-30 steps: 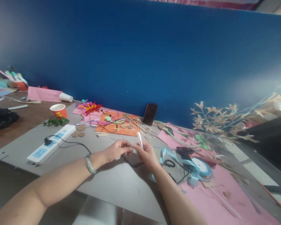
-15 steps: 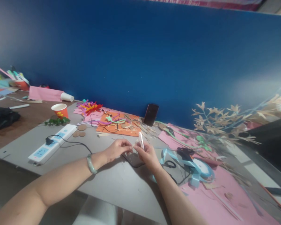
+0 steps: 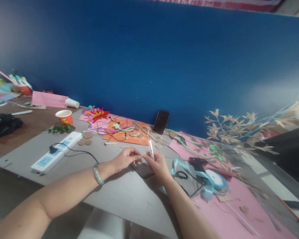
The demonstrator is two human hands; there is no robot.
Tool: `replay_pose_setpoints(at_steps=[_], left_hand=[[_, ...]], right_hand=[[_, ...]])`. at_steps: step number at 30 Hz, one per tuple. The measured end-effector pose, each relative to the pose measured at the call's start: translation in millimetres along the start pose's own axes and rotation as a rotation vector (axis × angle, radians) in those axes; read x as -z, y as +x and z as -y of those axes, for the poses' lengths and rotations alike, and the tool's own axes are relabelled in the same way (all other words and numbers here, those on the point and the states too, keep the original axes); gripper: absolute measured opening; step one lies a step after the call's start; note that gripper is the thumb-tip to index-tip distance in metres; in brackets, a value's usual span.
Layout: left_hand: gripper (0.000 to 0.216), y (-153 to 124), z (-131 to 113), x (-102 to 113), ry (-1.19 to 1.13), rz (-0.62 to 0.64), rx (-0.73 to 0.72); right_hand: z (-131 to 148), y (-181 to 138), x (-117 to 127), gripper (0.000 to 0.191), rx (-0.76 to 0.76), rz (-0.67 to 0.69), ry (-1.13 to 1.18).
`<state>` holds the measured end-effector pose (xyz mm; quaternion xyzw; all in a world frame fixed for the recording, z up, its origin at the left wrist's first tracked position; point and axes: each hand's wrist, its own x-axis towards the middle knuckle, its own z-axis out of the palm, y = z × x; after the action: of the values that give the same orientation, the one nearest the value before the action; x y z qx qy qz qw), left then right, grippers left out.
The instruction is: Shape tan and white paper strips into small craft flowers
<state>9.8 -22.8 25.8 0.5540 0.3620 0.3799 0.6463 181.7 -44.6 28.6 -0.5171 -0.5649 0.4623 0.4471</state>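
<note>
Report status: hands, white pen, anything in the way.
Right hand holding white pen, upright. Left hand pinched, fingertips near the right's; any small piece there unclear. Blue ribbon beside right forearm, seemingly not blocking.

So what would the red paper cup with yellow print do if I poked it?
The red paper cup might tip, since it stands upright, mouth up. Its thin-looking rim suggests it's probably light and could dent if squeezed.
</note>
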Motion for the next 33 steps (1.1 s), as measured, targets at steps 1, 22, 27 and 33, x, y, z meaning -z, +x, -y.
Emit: replay_pose_setpoints(at_steps=[1, 22, 27, 33], left_hand=[[0.026, -0.5, -0.3, -0.1, 0.013, -0.003, 0.011], [0.030, 5.2, 6.3, 2.6, -0.031, -0.057, 0.165], [0.031, 6.1, 0.8, 4.0, -0.116, -0.074, 0.170], [0.031, 6.1, 0.8, 4.3, -0.125, -0.024, 0.185]], right_hand=[[-1.4, 0.7, 0.4, 0.031, 0.001, 0.004, -0.018], [-0.6, 0.6, 0.6, 0.032, -0.017, -0.034, -0.028], [-1.0, 1.4, 0.8, 0.034, -0.039, -0.077, 0.058], [-5.0, 2.8, 3.2, 0.034, -0.051, -0.057, 0.067]])
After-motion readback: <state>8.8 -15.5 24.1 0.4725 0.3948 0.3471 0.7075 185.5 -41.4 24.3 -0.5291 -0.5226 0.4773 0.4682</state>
